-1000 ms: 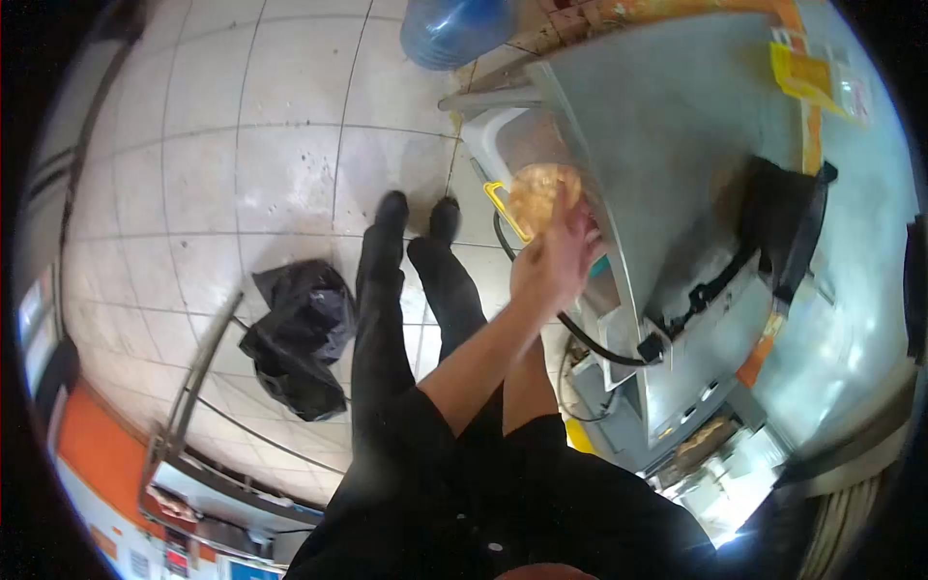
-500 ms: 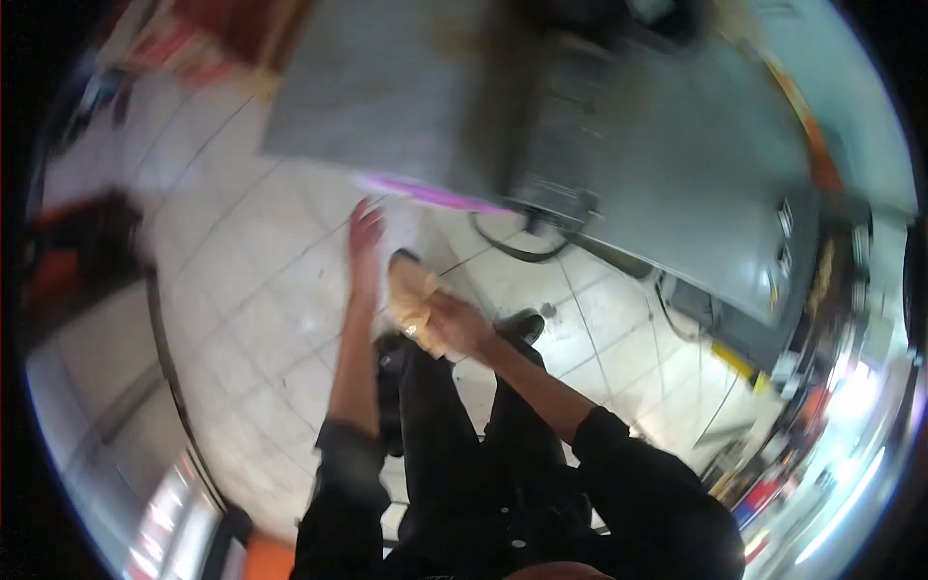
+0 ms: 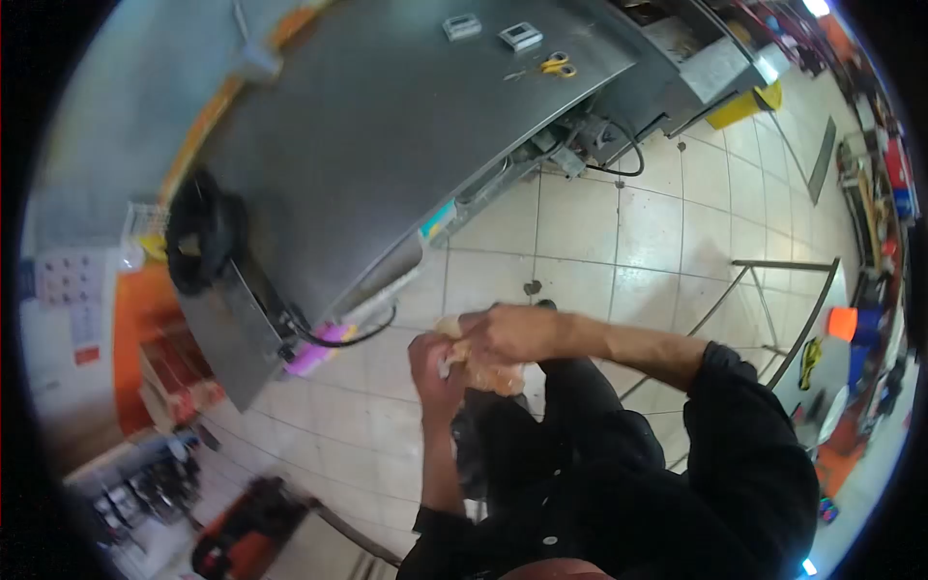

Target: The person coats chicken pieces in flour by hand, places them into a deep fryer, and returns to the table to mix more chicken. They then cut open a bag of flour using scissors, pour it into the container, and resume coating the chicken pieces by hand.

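Note:
A crumpled tan-orange bundle [image 3: 495,377], cloth or a bag by its look, is held in front of my body above my legs. My right hand [image 3: 507,333] is closed on its upper part, fingers bunched. On the other side, my left hand [image 3: 437,370] is curled against the same bundle, with a small whitish bit showing by its fingers. The two hands nearly touch. What lies inside the bundle is hidden.
A grey metal table [image 3: 358,126] stands ahead, with yellow-handled scissors [image 3: 558,66] and a small white device [image 3: 522,36] on it. A black coiled thing [image 3: 203,232] sits at its left end. Rightward stand a metal-legged frame [image 3: 788,263] and a yellow container [image 3: 739,108].
My left hand, apart from the bundle and stretched out before, has come in and closed on it beside my right hand. The view has turned right, showing more of the table's far end.

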